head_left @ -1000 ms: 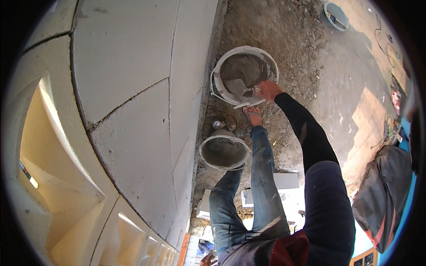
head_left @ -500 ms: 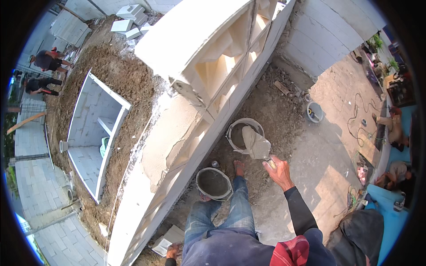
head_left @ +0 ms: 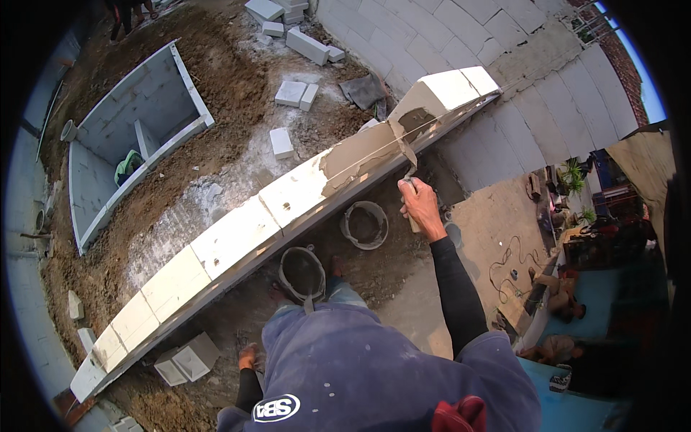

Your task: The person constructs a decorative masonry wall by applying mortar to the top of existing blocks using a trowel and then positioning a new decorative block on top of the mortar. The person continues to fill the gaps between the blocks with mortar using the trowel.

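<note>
My right hand (head_left: 421,207) is closed round the handle of a trowel (head_left: 407,153). Its mortar-smeared blade touches the top of a low white block wall (head_left: 234,237), at the gap beside a raised end block (head_left: 450,92). Grey mortar (head_left: 358,160) coats the wall top just left of the blade, and a darker patch sits on the end block's near face. Low at my left side hangs my left hand (head_left: 248,356), fingers loosely apart and nothing visible in it, near two pale blocks (head_left: 188,358) on the ground.
Two mortar buckets stand by my feet: one bucket (head_left: 302,273) close in front, another bucket (head_left: 364,225) nearer the wall. A taut string (head_left: 371,155) runs along the wall. Beyond lie loose white blocks (head_left: 282,144) and a block-lined pit (head_left: 137,137). People sit at the right.
My right hand has carried the trowel from over the far bucket, where it bore a heap of mortar, up to the wall top. My view has swung along the wall.
</note>
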Available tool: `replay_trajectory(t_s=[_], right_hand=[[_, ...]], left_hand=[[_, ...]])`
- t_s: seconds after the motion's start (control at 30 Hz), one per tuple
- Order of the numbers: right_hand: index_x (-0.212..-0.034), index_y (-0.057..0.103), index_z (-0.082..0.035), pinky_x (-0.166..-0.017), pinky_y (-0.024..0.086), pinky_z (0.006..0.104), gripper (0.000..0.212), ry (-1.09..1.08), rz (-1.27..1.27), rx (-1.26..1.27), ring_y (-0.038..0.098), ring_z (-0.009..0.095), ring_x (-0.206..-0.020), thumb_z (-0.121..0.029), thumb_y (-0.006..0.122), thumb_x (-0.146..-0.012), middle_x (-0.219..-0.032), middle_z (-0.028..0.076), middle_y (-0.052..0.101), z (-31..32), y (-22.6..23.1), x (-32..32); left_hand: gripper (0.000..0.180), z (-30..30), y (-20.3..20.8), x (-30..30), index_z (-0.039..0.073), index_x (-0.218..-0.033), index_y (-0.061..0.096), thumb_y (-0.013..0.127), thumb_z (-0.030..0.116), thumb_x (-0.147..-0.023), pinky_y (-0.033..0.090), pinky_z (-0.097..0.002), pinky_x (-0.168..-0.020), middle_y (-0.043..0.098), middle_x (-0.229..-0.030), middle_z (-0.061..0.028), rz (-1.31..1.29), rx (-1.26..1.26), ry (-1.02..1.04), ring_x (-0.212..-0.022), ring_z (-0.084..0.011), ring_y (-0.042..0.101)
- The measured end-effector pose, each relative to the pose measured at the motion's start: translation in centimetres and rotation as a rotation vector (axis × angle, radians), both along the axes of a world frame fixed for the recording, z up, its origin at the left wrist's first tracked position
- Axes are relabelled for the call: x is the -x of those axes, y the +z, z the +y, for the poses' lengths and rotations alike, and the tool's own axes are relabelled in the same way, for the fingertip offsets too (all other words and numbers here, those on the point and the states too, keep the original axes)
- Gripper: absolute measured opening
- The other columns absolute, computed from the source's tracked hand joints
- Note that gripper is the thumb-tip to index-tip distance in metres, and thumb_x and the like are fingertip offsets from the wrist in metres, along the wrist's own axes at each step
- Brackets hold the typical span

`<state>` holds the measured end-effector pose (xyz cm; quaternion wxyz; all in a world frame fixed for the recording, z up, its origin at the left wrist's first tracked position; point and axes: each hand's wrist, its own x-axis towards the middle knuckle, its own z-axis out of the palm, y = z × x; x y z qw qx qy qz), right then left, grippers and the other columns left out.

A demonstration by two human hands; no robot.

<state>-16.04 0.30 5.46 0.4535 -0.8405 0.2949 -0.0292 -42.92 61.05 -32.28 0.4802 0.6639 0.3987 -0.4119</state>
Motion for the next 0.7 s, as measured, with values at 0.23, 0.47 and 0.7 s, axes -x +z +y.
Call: replay_trajectory(t_s=[0.23, 0.47, 0.7], right_hand=[[-0.100, 0.064, -0.006, -0.051, 0.050, 0.0300, 0.032, 0.057, 0.101, -0.107, 0.061, 0.012, -0.058, -0.038, 0.061, -0.102, -0.074, 0.002, 0.060, -1.8, -0.2, -4.1], [-0.103, 0.066, -0.004, -0.051, 0.050, 0.0302, 0.034, 0.039, 0.045, -0.060, 0.061, 0.012, -0.057, -0.037, 0.060, -0.102, -0.075, 0.002, 0.062, -1.2, 4.8, -4.2], [-0.103, 0.065, -0.004, -0.057, 0.050, 0.0283, 0.033, 0.094, -0.079, -0.096, 0.059, 0.011, -0.060, -0.036, 0.056, -0.106, -0.077, 0.002, 0.061, -3.0, 7.5, -4.4]], left_hand=[[0.047, 1.7, -2.8, 4.1, 0.007, -0.125, 0.071, 0.050, 0.044, -0.104, 0.053, -0.0502, -0.092, 0.073, -0.124, -0.0196, -0.182, -0.116, -0.463, -0.112, -0.0369, 0.069], [0.048, 0.2, 1.3, 1.8, 0.010, -0.130, 0.069, 0.048, 0.044, -0.104, 0.052, -0.0495, -0.098, 0.067, -0.135, -0.0167, -0.008, -0.061, -0.311, -0.121, -0.0360, 0.065], [0.039, 1.2, -0.8, -1.8, 0.020, -0.133, 0.069, 0.052, 0.039, -0.103, 0.058, -0.0473, -0.075, 0.068, -0.127, -0.0024, 0.087, 0.051, 0.075, -0.100, -0.0260, 0.066]])
